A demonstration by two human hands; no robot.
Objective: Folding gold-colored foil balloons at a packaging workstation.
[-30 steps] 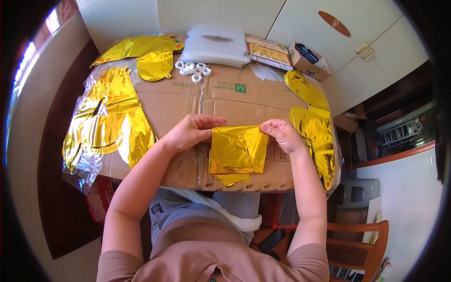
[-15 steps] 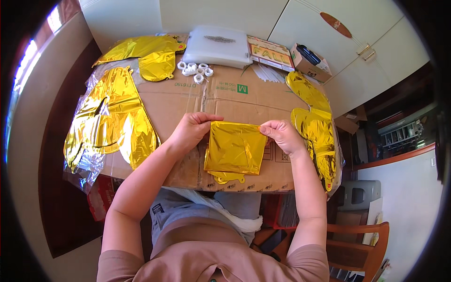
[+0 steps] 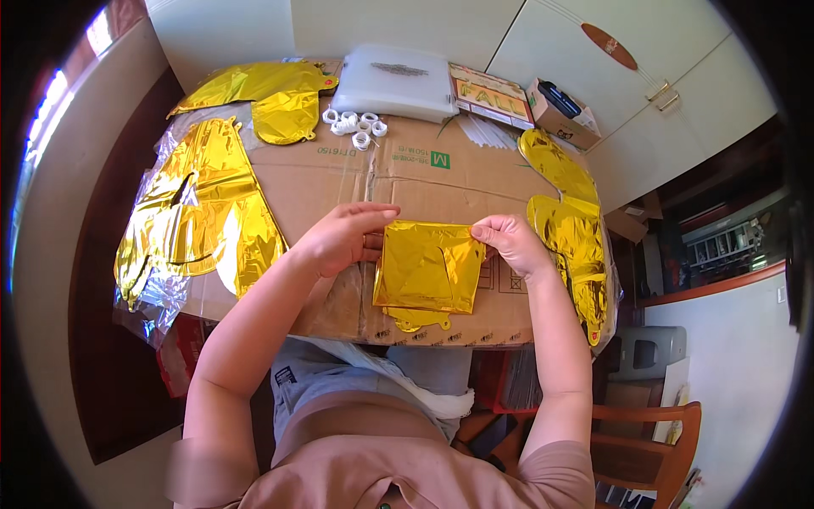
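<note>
A folded gold foil balloon [image 3: 428, 267] forms a near-square packet in front of me, with a tabbed gold piece [image 3: 415, 320] sticking out under its lower edge. My right hand [image 3: 513, 244] pinches the packet's upper right corner between thumb and fingers. At the upper left corner, my left hand [image 3: 343, 239] is open, its fingers apart and stretched toward the foil. Whether those fingertips touch the packet's left edge I cannot tell.
Flat gold foil balloons lie left [image 3: 203, 208], far left [image 3: 280, 106] and right [image 3: 572, 246] on the cardboard [image 3: 339, 170]. White ribbon rolls [image 3: 360, 127], a stack of clear bags [image 3: 398, 81], a printed packet [image 3: 492, 95] and a small box [image 3: 561, 114] stand along the back.
My left hand has loosened its grip on the packet's upper left corner, and its fingers have spread. The right hand keeps its pinch.
</note>
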